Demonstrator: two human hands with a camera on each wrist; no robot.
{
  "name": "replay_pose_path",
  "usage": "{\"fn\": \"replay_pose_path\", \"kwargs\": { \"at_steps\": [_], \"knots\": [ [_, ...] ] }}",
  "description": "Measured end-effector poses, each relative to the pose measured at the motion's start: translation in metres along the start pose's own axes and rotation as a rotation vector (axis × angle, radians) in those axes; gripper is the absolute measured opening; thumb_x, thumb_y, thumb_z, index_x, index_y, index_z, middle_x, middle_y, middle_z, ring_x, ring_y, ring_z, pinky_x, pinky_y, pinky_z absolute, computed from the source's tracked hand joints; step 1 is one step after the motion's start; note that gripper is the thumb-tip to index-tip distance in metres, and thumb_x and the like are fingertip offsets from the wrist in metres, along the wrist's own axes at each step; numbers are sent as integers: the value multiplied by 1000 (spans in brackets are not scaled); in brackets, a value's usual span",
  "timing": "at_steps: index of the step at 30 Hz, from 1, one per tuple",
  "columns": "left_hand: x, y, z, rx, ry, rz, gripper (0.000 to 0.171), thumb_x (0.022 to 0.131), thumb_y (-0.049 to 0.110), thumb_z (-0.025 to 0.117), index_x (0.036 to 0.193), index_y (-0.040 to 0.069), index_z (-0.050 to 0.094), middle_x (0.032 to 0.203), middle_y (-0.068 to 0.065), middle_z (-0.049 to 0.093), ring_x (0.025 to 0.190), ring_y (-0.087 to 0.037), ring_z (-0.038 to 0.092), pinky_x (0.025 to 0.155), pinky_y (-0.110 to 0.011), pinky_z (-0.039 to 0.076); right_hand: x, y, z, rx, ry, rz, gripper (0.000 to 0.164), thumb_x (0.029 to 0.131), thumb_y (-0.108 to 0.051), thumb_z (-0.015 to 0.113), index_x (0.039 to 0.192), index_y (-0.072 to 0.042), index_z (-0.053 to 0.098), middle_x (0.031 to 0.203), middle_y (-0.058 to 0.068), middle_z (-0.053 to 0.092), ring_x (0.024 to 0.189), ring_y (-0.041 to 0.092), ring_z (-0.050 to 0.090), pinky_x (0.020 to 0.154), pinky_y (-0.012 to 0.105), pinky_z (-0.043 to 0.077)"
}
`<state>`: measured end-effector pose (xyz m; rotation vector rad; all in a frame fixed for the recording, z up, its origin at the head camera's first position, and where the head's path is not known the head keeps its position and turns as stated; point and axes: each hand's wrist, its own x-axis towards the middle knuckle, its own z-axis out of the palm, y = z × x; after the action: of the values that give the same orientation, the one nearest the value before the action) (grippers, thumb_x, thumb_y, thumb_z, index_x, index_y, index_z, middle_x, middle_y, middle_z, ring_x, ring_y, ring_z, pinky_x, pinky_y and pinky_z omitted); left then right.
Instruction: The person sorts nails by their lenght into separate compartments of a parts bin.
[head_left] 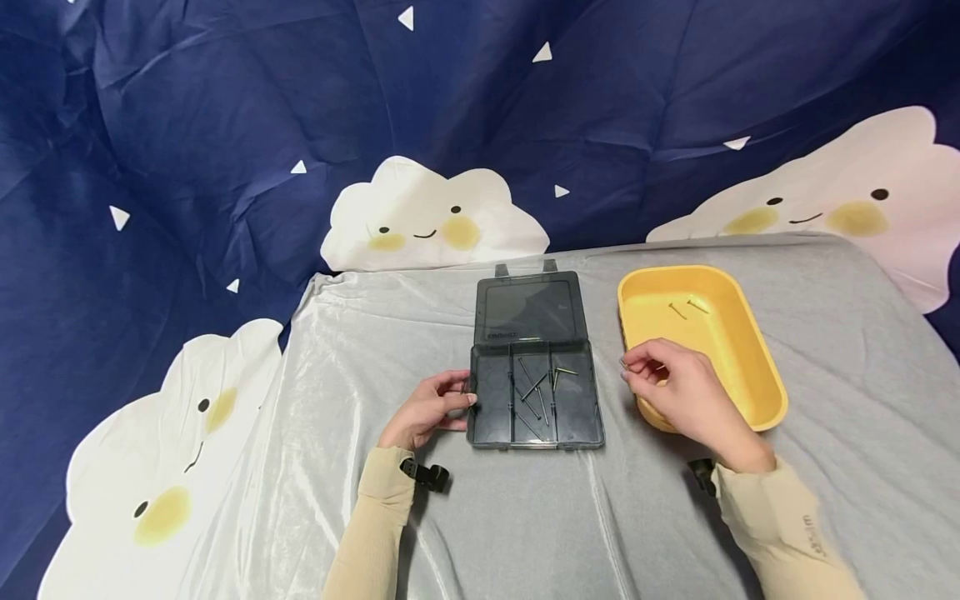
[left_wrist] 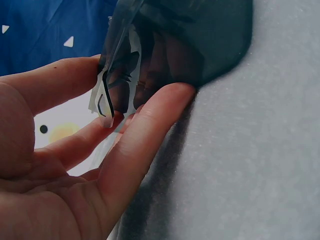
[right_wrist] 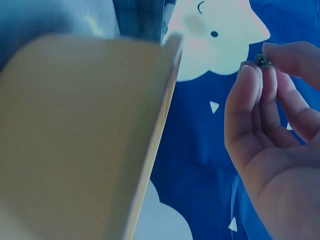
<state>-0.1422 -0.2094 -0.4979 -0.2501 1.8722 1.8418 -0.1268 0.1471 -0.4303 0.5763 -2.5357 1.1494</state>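
A dark see-through compartment case [head_left: 491, 417] lies with its lid [head_left: 532, 308] swung back. Several long screws [head_left: 542, 408] are in its middle compartment, and brassy ones [head_left: 566, 371] lie at the top of the right one. My left hand [head_left: 431, 408] grips the case's left side, thumb on the near face and fingers around the edge, as the left wrist view shows. Between thumb and fingertips, my right hand [head_left: 686, 387] pinches a screw [right_wrist: 261, 60], its cross-slotted head showing in the right wrist view. That hand is over the left rim of a yellow tub [head_left: 772, 400].
Two screws [head_left: 688, 308] lie on the tub's floor toward the back. Grey cloth [head_left: 360, 333] with creases covers the table. Behind it hangs a dark blue curtain [head_left: 225, 108] printed with white clouds and triangles.
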Motion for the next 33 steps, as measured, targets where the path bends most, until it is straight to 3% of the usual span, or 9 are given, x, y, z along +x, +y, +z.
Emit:
{"fn": "replay_pose_path", "kwargs": {
  "at_steps": [15,26,33],
  "knots": [
    [-1,2,0,-1,-6,-5,61,87,-1,64,144,5,42,121,-15,52,88,-13,65,63,-28,63,-3,-14,30,72,-120,97,10,80,-2,71,86,-9,69,73,-5,63,66,1,54,57,13,49],
    [-1,1,0,0,-6,-2,60,87,0,65,143,6,43,118,-12,52,87,-12,64,61,-27,63,-3,-13,45,43,-190,139,9,81,-1,68,86,-8,68,73,-5,62,66,3,53,58,16,48],
    [-1,1,0,-4,-2,-3,61,87,0,65,143,5,42,120,-13,52,87,-12,63,62,-27,63,-3,-12,54,-30,-210,123,9,79,-1,67,85,-8,67,72,-4,60,66,5,53,58,17,49]
  ]
}}
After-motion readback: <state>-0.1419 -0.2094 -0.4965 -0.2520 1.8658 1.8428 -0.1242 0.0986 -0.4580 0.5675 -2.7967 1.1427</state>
